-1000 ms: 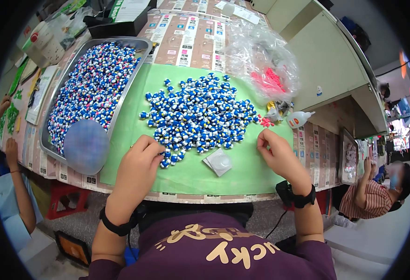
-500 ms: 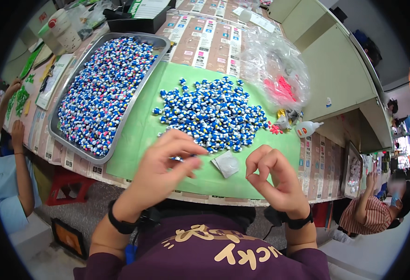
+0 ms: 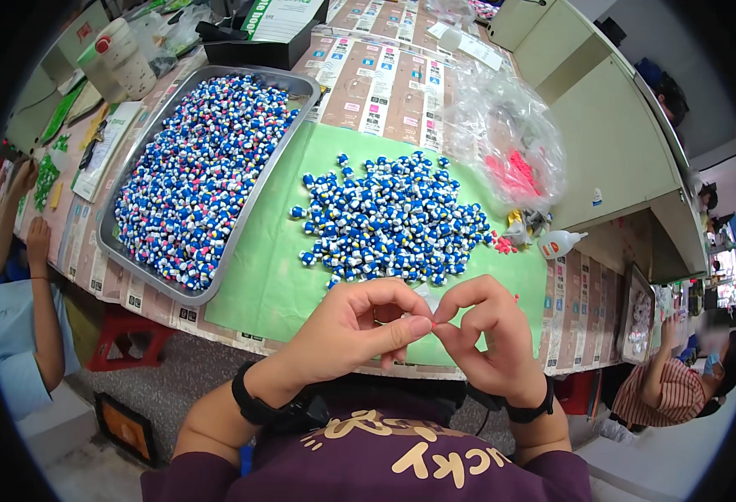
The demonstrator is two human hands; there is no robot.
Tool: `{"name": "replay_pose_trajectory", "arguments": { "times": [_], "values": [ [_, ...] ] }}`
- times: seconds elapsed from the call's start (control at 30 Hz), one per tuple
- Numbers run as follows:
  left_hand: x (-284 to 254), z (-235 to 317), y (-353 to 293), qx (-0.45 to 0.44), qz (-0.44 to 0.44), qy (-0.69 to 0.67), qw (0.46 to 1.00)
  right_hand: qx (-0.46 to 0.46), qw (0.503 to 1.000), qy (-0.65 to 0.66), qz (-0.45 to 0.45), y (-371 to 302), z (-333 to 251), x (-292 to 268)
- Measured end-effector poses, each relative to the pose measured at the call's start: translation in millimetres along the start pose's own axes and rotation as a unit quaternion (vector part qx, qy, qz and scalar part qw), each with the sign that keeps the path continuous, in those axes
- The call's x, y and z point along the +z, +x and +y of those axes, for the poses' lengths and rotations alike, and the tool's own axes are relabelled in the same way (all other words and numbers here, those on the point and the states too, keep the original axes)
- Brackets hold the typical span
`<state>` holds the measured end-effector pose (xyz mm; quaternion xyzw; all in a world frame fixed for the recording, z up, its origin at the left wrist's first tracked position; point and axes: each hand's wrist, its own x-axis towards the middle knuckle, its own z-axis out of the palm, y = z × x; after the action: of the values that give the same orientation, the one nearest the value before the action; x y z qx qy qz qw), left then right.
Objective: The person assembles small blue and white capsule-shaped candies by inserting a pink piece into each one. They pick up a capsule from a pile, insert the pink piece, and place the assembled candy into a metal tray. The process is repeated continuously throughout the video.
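Note:
Above the front edge of a green mat, my left hand and my right hand meet at the fingertips. Both are closed in a pinch. Whatever lies between the fingers is tiny and mostly covered; a speck of pink shows there. Just beyond the fingertips, a small white packet is largely hidden by my hands. A wide heap of small blue-and-white pieces, some with yellow spots, spreads over the mat. Small pink bits lie at the heap's right edge.
A metal tray full of similar pieces with pink spots stands left. To the right are a white squeeze bottle, a clear plastic bag with pink bits, and a pale cabinet. Co-workers sit at both sides.
My left hand has moved right and closed, so the fingertips of both hands now meet. The white packet has become mostly covered. The whole view has shifted slightly.

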<state>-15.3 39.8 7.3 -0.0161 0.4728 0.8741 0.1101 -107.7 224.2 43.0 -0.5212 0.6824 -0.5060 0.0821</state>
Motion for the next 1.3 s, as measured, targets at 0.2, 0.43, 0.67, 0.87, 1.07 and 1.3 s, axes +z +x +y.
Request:
{"name": "replay_pose_trajectory", "arguments": {
  "times": [0.2, 0.43, 0.67, 0.87, 1.07, 1.3],
  "values": [
    [1.8, -6.5, 2.1, 0.021, 0.023, 0.069, 0.997, 0.003, 0.998, -0.042, -0.043, 0.7, -2.1, -8.8],
    [-14.6, -8.4, -2.5, 0.091, 0.11, 0.085, 0.986, 0.079, 0.973, -0.169, -0.133, 7.8, 25.7, -24.3],
    [-22.5, 2.2, -11.3, 0.09, 0.148, 0.078, 0.982, 0.095, 0.953, -0.237, -0.165, 11.7, 27.0, -17.2],
    [-21.2, -3.3, -9.0, 0.102, 0.135, 0.02, 0.985, 0.138, 0.977, -0.112, -0.114, 17.5, 13.1, -22.8],
    [-2.3, -7.3, -0.7, 0.154, 0.129, -0.016, 0.979, 0.126, 0.987, 0.08, 0.057, 23.0, -6.0, 0.2],
    [7.8, -10.5, -1.4, 0.198, 0.148, 0.064, 0.967, 0.103, 0.992, 0.007, 0.074, 17.1, -4.7, 8.8]
  ]
}}
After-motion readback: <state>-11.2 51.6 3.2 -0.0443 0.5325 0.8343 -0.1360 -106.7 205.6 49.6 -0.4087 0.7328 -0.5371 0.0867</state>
